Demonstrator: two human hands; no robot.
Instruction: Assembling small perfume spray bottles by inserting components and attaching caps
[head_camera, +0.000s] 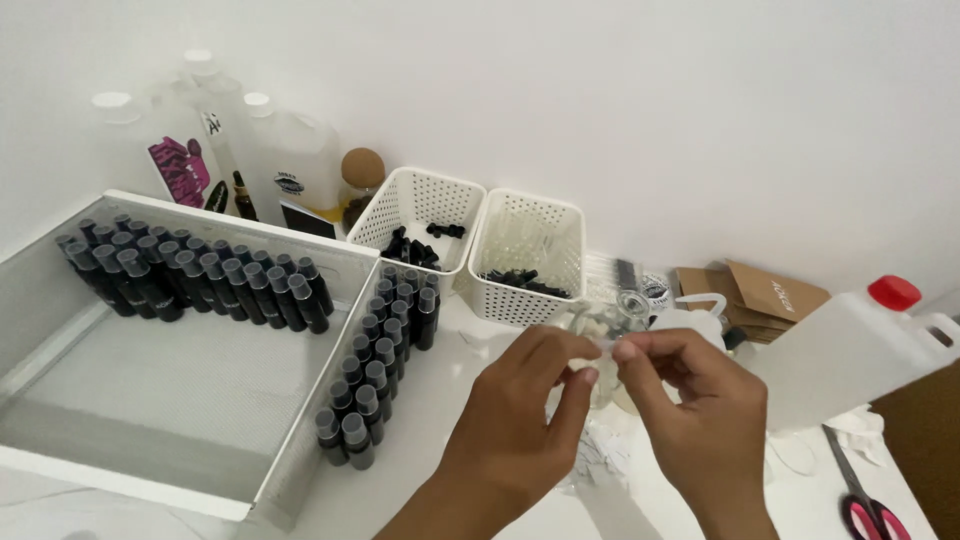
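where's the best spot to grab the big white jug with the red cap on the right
Probably by its moulded handle, the loop at the upper right corner just below the red cap. The white jug lies tilted with that end raised, so come from the right and above; its broad flat sides look too wide for a one-handed grip.

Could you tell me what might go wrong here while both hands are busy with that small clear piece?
The left hand and right hand pinch a tiny clear piece above the table; it could slip and vanish among the white paper scraps. The row of dark bottles stands close to the left forearm; a nudge might topple them.
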